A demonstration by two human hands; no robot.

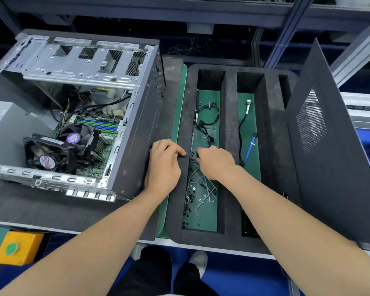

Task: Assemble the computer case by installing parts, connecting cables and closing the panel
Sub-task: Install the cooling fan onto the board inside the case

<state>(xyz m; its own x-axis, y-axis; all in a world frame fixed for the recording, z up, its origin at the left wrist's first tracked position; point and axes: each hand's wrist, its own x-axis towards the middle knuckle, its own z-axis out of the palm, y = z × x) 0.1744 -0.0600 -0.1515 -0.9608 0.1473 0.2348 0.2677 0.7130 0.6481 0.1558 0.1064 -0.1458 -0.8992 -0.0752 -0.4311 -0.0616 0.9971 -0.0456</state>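
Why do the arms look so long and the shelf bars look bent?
In the head view, the wide-angle lens stretches things near the edges, so the forearms look long and the frame bars slant. The right hand is slightly smeared over the screws; the left hand looks sharper. Light is even, with soft glare on the computer case's metal drive cage.

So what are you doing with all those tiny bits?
A person is putting a computer together. The case lies open on the left, with its fans and cables showing. The right hand is reaching into a foam tray, down among loose screws. The left hand rests on the tray's edge. The side panel leans at the right, not yet on.
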